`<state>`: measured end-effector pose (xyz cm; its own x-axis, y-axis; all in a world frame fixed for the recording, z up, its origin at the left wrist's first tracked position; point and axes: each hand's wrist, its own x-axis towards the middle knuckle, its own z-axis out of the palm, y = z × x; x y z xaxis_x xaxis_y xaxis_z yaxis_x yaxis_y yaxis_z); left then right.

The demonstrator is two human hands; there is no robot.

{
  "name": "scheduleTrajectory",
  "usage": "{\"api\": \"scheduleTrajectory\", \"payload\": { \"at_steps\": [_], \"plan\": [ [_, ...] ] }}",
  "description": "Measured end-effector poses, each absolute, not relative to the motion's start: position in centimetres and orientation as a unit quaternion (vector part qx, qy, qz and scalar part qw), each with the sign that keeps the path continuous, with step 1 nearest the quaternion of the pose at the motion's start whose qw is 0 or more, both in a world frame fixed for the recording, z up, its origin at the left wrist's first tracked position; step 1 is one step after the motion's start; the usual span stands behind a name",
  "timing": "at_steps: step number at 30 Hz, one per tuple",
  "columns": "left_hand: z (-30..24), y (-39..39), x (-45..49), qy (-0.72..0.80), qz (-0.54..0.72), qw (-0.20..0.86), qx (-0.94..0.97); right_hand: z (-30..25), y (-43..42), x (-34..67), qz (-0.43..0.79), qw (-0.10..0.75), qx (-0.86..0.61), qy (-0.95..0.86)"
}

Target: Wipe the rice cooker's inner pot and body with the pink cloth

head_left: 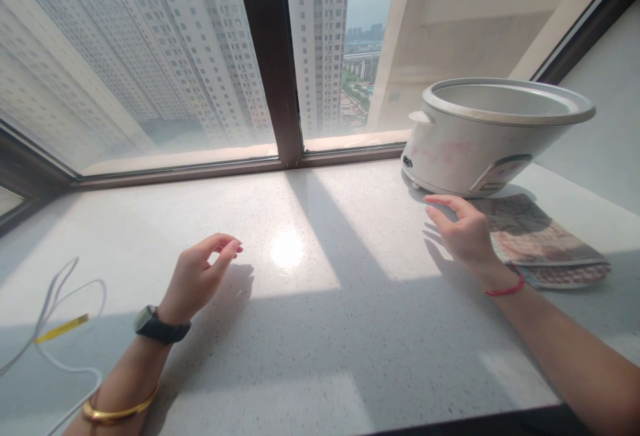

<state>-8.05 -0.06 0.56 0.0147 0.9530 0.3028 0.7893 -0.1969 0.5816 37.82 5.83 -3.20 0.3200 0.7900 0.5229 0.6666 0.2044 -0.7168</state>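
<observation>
My left hand (197, 276) hovers over the pale speckled counter (320, 329), fingers loosely curled and apart, holding nothing. A black watch and a gold bangle sit on that arm. My right hand (463, 229) is raised just in front of a white rice cooker (480, 136), fingers spread and empty, a red string on its wrist. The cooker stands lidless at the back right by the window. A patterned folded cloth (543, 243) lies on the counter beside my right hand, partly under the cooker's front.
A white cable with a yellow tag (60, 326) lies at the left edge. A large window with a dark frame post (273, 56) runs along the back. A wall rises at the far right. The counter's front edge shows at the bottom right.
</observation>
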Motion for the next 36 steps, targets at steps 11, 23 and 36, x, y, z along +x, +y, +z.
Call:
{"api": "scheduleTrajectory", "payload": {
  "at_steps": [11, 23, 36],
  "plan": [
    [0.82, -0.16, -7.75, 0.619, 0.326, 0.124, 0.704, -3.1, 5.59, 37.72, 0.063, 0.504, -0.631, -0.586],
    [0.69, -0.15, -7.98, 0.617, 0.318, 0.125, 0.709, -3.33, 5.57, 37.84, 0.069, 0.497, -0.626, -0.597],
    [0.86, -0.16, -7.73, 0.613, 0.319, 0.119, 0.713, -3.1, 5.44, 37.72, 0.079, 0.496, -0.629, -0.594]
  ]
}}
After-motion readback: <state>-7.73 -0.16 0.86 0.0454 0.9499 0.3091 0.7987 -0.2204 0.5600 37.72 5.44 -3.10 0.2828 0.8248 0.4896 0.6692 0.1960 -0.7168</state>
